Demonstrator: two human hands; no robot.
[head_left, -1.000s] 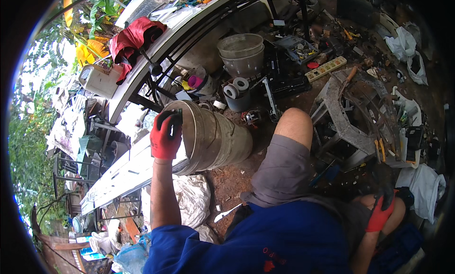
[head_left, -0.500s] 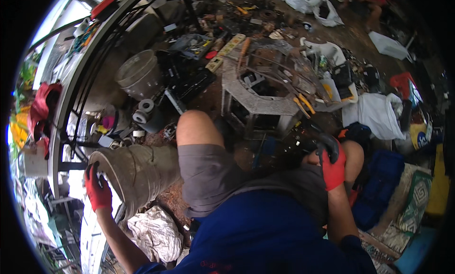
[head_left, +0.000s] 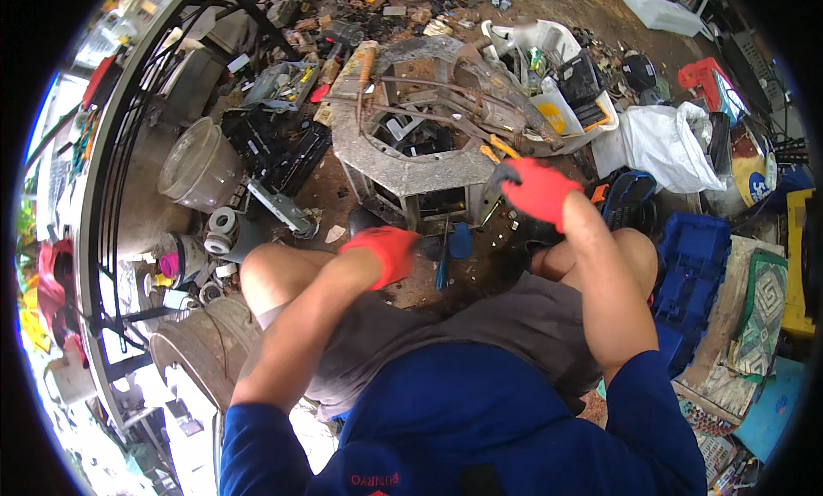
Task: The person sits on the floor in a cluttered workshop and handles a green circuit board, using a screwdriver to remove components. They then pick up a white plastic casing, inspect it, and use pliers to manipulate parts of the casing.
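From the head view, my left hand point(head_left: 383, 252) has left the grey metal drum point(head_left: 206, 346), which now lies near left by my knee. Both red-gloved hands hover apart over the octagonal metal frame point(head_left: 411, 166), fingers curled and holding nothing, the right hand point(head_left: 536, 190) nearest it. The work seems to shift from drum to frame; the frame lies flat just beyond my knees, opening upward, its long axis running left to right.

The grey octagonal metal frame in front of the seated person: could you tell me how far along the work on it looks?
Done: nothing on the grey octagonal frame looks finished; rusty rods lie across its open top. In hand: both red-gloved hands are raised before it, the right hand near its edge, the left hand over the knee; whether either holds anything is unclear. Left: tools and parts lie scattered on the ground.
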